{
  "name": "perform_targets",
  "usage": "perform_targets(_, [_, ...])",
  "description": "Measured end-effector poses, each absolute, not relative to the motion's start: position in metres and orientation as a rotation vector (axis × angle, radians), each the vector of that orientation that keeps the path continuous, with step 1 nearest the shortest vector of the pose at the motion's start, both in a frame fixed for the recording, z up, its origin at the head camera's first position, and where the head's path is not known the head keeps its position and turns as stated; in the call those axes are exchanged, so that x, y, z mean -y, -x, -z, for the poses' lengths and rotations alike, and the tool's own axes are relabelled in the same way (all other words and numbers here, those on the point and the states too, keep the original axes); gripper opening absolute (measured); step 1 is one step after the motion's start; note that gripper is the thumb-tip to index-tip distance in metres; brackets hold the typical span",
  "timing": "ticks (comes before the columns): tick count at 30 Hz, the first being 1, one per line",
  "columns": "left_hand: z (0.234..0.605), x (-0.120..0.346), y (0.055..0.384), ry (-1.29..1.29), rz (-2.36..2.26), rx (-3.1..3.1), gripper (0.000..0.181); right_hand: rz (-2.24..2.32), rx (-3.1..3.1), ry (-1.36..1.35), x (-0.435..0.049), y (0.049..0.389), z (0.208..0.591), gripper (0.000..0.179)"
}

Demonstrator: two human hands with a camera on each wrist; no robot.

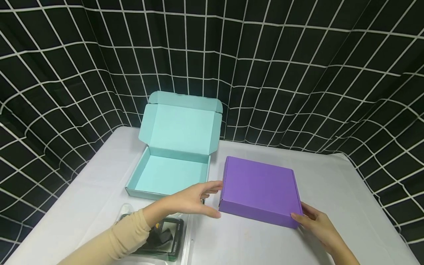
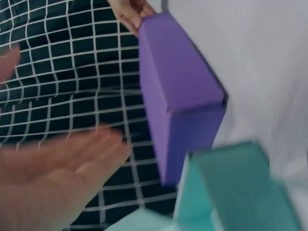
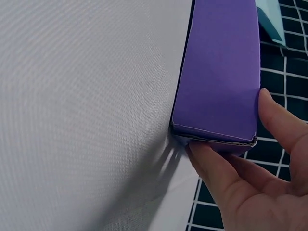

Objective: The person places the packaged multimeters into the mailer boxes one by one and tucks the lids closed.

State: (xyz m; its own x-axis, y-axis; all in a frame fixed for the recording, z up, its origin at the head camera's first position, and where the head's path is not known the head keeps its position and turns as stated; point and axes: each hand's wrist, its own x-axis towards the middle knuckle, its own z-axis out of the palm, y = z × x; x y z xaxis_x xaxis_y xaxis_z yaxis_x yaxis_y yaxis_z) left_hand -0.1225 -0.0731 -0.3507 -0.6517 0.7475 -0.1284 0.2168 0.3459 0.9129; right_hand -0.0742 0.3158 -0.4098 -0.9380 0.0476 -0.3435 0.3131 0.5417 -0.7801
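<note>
In the head view, the closed purple box (image 1: 260, 191) lies on the white surface (image 1: 331, 176), and the right hand (image 1: 318, 226) pinches its corner at four o'clock. The left hand (image 1: 190, 200), with thumb and fingers spread, is just beside its nine o'clock side (the open teal box (image 1: 170, 173) stands at ten).

black curtain (image 1: 271, 66), white grid, hanging in folds | white-covered table (image 1: 324, 176) before it

Evenly bright in the head view. Blurred at the left grip (image 2: 57, 178) in its wrist view. Softly shadowed across the surface (image 3: 137, 187).
</note>
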Motion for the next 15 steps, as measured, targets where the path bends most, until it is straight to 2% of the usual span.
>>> perform_targets(4, [0.341,0.099,0.106,-1.144,-0.771,-2.234,0.075,1.35,-2.506,-0.302,-0.316,0.073,0.411,0.074])
perform_targets(7, [0.344,0.116,0.091,-1.206,-0.471,-2.314,0.077,1.353,-2.508,-0.305,-0.317,0.073,0.412,0.075])
perform_targets(15, [0.389,0.145,0.062,-1.008,-0.138,-2.623,0.109,1.368,-2.493,-0.303,-0.321,0.073,0.413,0.078])
